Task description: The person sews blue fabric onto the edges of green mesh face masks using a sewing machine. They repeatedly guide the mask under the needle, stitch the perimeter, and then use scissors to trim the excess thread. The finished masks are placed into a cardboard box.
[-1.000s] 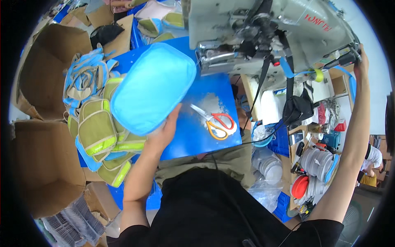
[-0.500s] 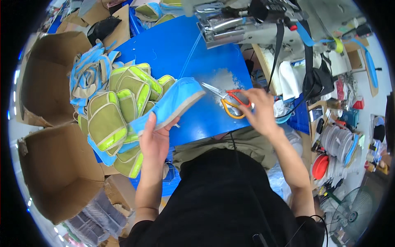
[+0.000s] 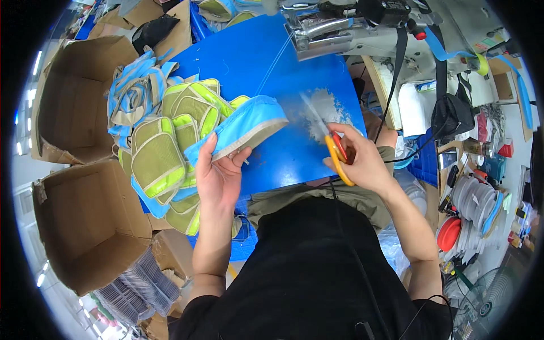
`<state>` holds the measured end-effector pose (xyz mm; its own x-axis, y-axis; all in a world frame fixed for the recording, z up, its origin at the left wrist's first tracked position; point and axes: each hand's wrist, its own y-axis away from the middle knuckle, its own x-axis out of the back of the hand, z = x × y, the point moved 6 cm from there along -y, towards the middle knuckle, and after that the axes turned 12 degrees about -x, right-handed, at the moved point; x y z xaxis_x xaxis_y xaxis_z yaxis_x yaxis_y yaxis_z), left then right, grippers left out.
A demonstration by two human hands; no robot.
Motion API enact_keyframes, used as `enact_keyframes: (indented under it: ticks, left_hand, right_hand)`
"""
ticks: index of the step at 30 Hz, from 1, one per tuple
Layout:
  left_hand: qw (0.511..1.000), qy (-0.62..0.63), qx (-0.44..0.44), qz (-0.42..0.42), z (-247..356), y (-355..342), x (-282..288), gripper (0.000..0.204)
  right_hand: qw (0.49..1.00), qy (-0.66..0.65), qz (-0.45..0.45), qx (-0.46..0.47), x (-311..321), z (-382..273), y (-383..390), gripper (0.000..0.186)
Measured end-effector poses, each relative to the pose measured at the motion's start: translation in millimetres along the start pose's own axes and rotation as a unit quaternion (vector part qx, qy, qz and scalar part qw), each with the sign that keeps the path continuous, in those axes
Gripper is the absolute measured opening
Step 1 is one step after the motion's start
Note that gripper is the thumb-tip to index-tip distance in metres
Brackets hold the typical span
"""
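My left hand (image 3: 221,170) holds a blue fabric piece (image 3: 243,122) with a grey band along its lower side, tilted above the table. My right hand (image 3: 360,161) grips scissors (image 3: 338,158) with orange and red handles, their blurred blades pointing up over a whitish worn patch on the blue table (image 3: 283,170). Left of my left hand lies a pile of olive pieces (image 3: 153,158) with lime strips, beside a tangle of blue and beige fabric (image 3: 136,93).
Two cardboard boxes (image 3: 90,226) stand at the left. A sewing machine (image 3: 362,39) with straps is at top right. A black bag (image 3: 453,119), stacks of round spools (image 3: 473,198) and a fan (image 3: 490,294) are at the right.
My right arm has come down from the machine at top right and taken up the scissors. The blue piece in my left hand has turned from broad face up to edge-on.
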<state>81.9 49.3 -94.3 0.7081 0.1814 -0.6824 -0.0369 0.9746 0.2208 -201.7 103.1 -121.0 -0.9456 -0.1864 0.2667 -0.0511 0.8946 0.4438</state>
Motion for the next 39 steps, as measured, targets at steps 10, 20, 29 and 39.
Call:
enact_keyframes:
  ticks: [10, 20, 29, 39]
  left_hand:
    - [0.999, -0.05, -0.014, -0.009, -5.2, -0.8, -5.7, 0.029]
    - [0.931, -0.296, -0.207, -0.056, 25.6, -81.7, -35.7, 0.036]
    - [0.883, -0.293, -0.323, -0.172, -33.2, -115.4, -113.6, 0.043]
    - [0.825, -0.329, -0.422, -0.179, -45.6, -93.9, -133.3, 0.018]
  right_hand:
    - [0.981, 0.118, 0.059, 0.139, 3.1, -71.4, -2.8, 0.063]
    - [0.996, -0.084, -0.01, 0.028, -5.5, -16.8, 7.7, 0.049]
    - [0.981, -0.192, -0.023, -0.027, 17.8, -36.5, 42.6, 0.065]
    - [0.924, -0.36, -0.127, -0.007, 60.4, -98.0, 37.4, 0.063]
